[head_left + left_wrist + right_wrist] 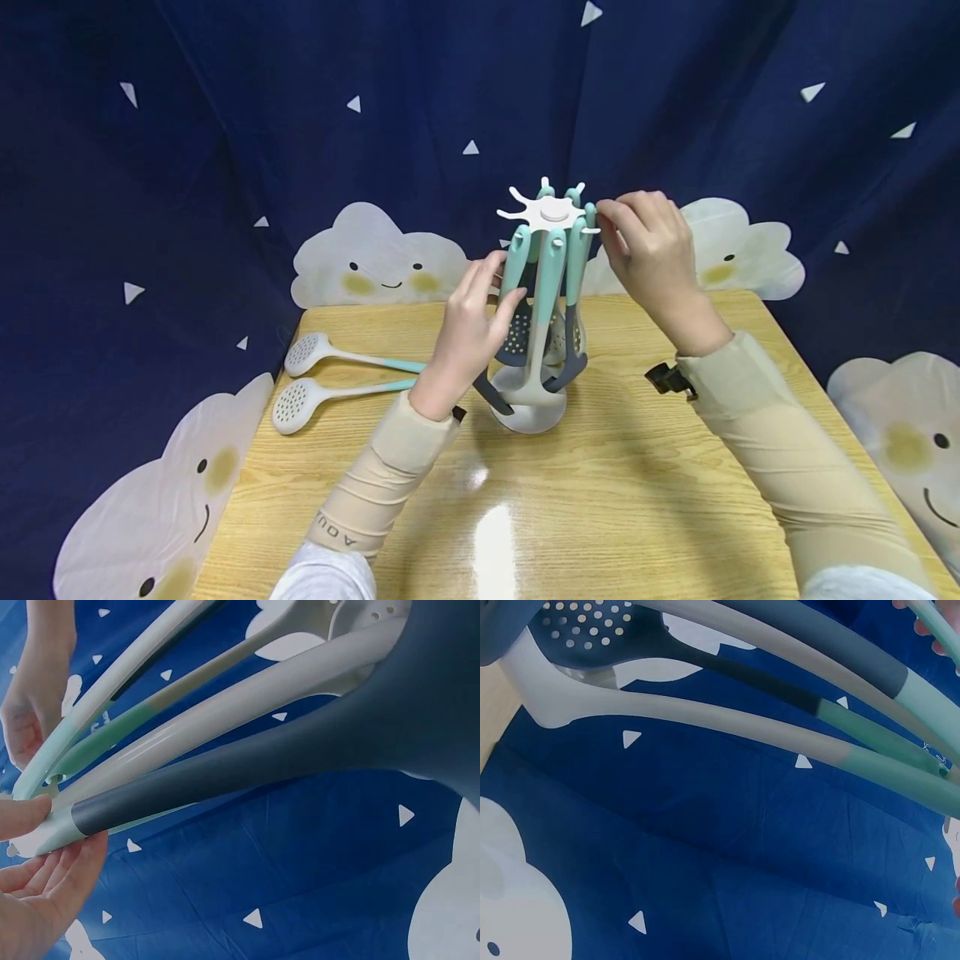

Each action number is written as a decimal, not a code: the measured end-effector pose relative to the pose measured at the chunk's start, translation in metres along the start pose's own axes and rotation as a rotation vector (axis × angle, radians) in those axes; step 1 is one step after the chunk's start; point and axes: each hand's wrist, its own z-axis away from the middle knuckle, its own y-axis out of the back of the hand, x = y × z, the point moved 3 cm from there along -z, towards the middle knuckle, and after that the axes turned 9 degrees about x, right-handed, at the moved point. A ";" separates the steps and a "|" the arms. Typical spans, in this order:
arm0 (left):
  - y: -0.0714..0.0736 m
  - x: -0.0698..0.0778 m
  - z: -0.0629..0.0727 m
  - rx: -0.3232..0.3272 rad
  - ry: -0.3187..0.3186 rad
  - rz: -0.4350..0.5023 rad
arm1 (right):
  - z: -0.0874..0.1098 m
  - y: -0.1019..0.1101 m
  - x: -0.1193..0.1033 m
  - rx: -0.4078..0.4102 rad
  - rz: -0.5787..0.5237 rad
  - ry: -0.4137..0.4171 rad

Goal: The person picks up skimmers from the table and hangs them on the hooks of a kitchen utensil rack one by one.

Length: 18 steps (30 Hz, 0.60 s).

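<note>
A white rotary utensil stand (528, 417) holds several mint-handled kitchen utensils on its hooks. My left hand (471, 321) pinches the mint handle of a dark grey turner (225, 776) at the stand's left side; thumb and fingers lie on opposite sides of it. My right hand (645, 242) is at the right hooks, its bent fingertips beside the top of a mint handle (590, 217); whether they grip it is hidden. A light grey utensil (536, 342) hangs in front, a dark one (568, 367) to its right, and a dark slotted spoon (592, 634) behind.
Two light grey skimmers with mint handles, an upper one (302, 354) and a lower one (296, 406), lie on the wooden table (600, 500) at the left. A navy curtain (420, 67) with white clouds and triangles hangs behind. Some stand hooks at upper left carry nothing.
</note>
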 end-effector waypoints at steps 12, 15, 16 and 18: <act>-0.002 -0.004 0.002 0.042 0.010 0.038 | 0.001 0.000 0.000 -0.006 0.002 0.000; -0.003 -0.005 0.003 0.047 0.011 0.048 | 0.000 0.000 0.000 -0.003 0.003 0.001; -0.004 -0.005 0.003 0.049 0.011 0.052 | 0.000 0.000 0.000 -0.002 0.003 0.000; -0.004 -0.005 0.003 0.051 0.010 0.060 | 0.000 0.000 0.000 -0.005 0.005 0.000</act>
